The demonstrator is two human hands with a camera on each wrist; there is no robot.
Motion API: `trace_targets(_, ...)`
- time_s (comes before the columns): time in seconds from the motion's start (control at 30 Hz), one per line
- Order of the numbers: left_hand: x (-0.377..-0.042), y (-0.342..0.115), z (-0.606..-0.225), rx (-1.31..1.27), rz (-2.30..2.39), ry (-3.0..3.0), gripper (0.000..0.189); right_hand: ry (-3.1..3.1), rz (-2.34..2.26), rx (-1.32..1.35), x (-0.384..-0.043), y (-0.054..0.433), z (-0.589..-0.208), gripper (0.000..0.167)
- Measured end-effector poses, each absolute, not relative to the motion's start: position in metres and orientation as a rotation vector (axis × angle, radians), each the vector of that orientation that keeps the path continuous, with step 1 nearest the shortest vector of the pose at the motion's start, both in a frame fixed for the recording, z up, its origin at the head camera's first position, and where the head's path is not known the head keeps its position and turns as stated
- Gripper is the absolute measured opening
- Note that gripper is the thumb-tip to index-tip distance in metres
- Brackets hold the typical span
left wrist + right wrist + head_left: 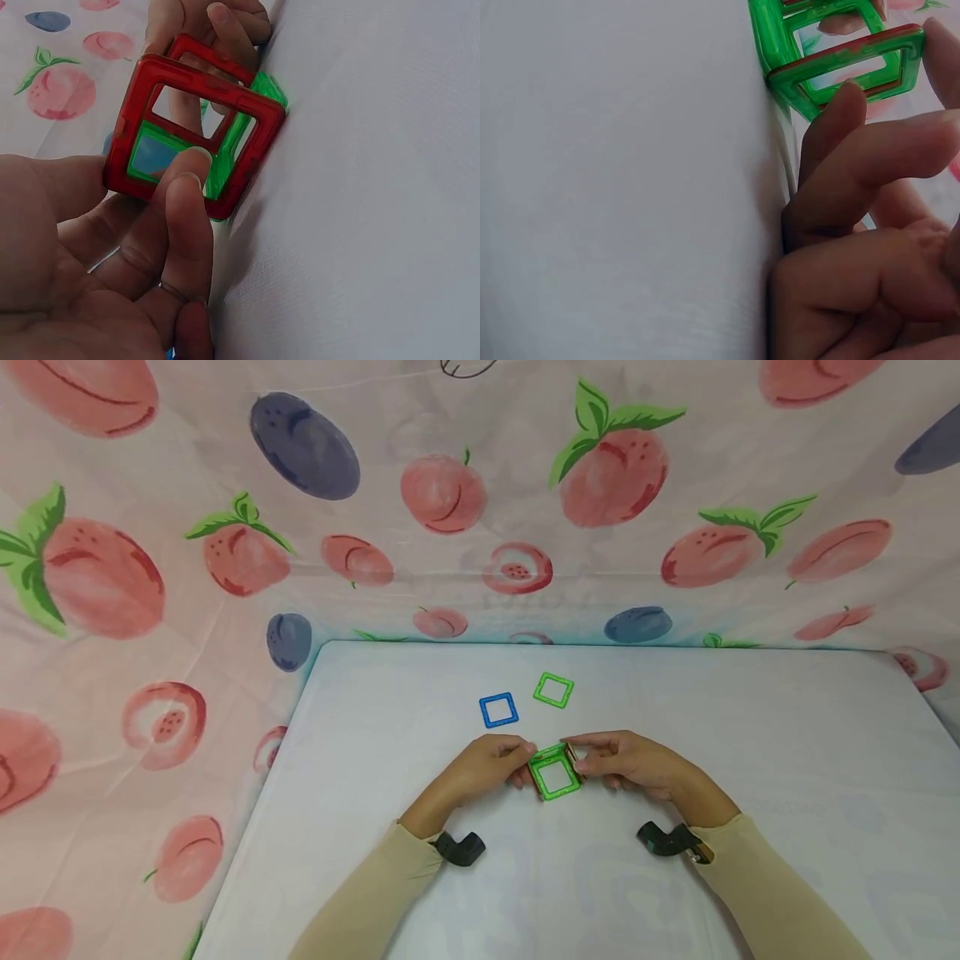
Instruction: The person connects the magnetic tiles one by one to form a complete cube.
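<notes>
A small open box of square magnetic tiles stands on the white table between the two hands. Its base is a green tile (562, 793), and another green tile forms the far side. My left hand (489, 762) holds the red tile (129, 124) on the left side, thumb at its edge and two fingertips against its outer face. From the other side my right hand (637, 764) pinches the right wall tile (847, 54), which looks red and green, with its index finger stretched to the far corner. The right thumb's contact is partly hidden.
Beyond the box lie a loose blue tile (497, 697) and a loose green tile (539, 686), flat on the white table (750, 760). A fruit-print cloth (465, 418) hangs behind the table's far edge and along its left side.
</notes>
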State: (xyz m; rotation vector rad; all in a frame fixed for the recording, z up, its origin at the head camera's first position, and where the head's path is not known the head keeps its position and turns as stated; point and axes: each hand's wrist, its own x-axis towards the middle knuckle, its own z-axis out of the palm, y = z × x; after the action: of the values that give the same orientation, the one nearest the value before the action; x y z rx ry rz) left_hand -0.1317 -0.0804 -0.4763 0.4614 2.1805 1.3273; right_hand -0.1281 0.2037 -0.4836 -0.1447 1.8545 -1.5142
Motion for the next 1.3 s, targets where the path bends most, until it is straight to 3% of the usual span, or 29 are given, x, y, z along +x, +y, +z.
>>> trace_targets(0.3, -0.1300, -0.0756, -0.4797, 0.472, 1.333, 2.221, 0.038, 1.891, -1.483, -0.093, -0.1279, 0.2033, -0.4821, 0.060)
trace_targets(0.67, -0.1286, -0.0762, -0.4781, 0.465, 1.277, 2.232, 0.036, 1.895, -1.502, -0.194, -0.1239, 0.2041, -0.4839, 0.070)
trace_targets(0.87, -0.1303, -0.0787, -0.4776, 0.443, 1.248, 2.199, 0.030, 1.929, -1.510, -0.116, -0.1240, 0.2044, -0.4855, 0.053)
trace_targets(1.13, -0.1326, -0.0823, -0.4791, 0.533, 1.247, 2.152, 0.066, 1.925, -1.518, -0.088, -0.1244, 0.2031, -0.4843, 0.048)
trace_targets(1.3, -0.1334, -0.0826, -0.4795, 0.613, 1.196, 2.170, 0.075, 1.916, -1.536, -0.078, -0.1240, 0.2034, -0.4834, 0.051)
